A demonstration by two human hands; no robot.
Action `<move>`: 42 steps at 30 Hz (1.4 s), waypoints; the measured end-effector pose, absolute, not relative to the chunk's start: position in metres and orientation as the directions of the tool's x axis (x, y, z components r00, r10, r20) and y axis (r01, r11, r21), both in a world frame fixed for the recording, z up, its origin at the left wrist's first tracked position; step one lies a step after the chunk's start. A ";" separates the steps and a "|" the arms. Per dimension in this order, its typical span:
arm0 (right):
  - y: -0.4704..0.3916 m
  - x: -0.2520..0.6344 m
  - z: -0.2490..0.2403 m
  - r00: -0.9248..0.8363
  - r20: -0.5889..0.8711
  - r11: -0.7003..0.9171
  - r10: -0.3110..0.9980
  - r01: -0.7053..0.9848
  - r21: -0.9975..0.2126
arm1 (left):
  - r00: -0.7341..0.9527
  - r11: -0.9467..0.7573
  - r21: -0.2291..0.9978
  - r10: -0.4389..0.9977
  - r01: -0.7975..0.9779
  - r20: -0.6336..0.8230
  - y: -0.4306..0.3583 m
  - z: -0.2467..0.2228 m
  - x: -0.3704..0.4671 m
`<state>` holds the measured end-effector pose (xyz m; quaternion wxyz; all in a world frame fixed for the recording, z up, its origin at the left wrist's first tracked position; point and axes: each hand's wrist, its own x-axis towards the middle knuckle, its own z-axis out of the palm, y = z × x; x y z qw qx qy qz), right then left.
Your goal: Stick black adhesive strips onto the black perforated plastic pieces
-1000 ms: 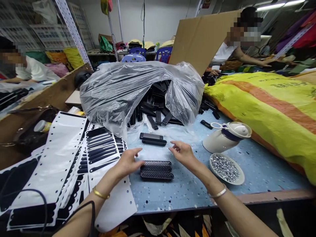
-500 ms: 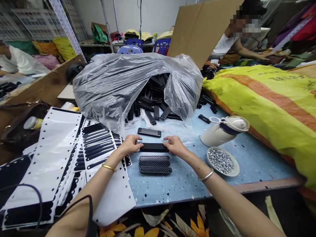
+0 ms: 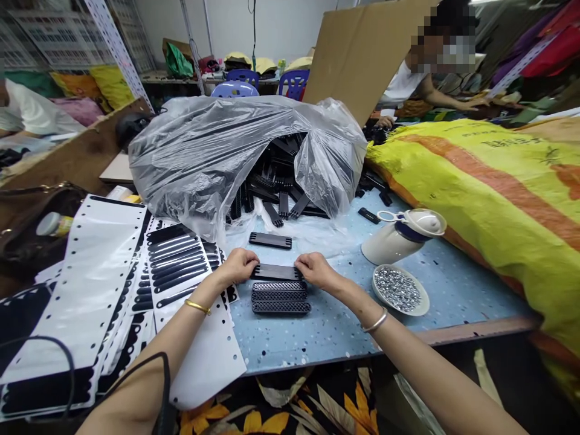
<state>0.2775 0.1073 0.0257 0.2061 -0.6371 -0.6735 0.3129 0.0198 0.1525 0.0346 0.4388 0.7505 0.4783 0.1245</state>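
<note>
Between my two hands lies a black plastic strip (image 3: 277, 271) with slotted ends. My left hand (image 3: 243, 265) pinches its left end and my right hand (image 3: 312, 268) pinches its right end. Just in front of it, towards me, several black strips with a lattice surface (image 3: 280, 299) lie side by side, pressed close together. Beyond my hands rests another single black strip (image 3: 270, 240), slotted end up to slotted end, touched by neither hand.
A clear plastic bag (image 3: 190, 163) spills many black strips (image 3: 283, 204) at the back. White sheets with black stickers (image 3: 176, 266) lie left. A bowl of small metal parts (image 3: 423, 307), a white lidded cup (image 3: 385, 243) and a yellow sack (image 3: 489, 199) stand right. A person (image 3: 408, 81) works behind.
The strip in my hands now shows a greyer, slot-ended face, where it looked plain black before. It sits closer to the lattice strips. The whole view has shifted slightly.
</note>
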 end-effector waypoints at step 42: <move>0.133 0.277 0.041 -0.236 -0.201 0.096 0.951 0.841 -0.532 | 0.575 -0.509 0.378 0.814 0.773 -0.082 0.168 0.057 0.021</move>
